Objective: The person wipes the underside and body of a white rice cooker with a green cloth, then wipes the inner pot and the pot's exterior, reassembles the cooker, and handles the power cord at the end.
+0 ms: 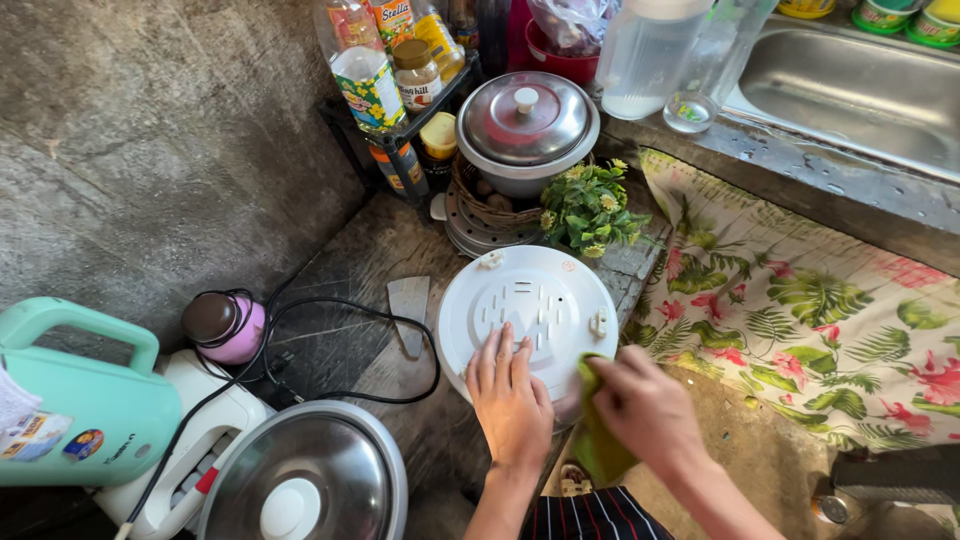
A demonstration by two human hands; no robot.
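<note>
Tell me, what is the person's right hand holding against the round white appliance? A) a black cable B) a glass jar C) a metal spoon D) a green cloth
D: the right hand grips a green cloth at the edge of the round white appliance, while the left hand lies flat on it.

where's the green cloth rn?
In the head view, lower centre-right: the green cloth is bunched in the right hand, against the near edge of the upturned white round appliance that the left hand lies flat on.
</note>
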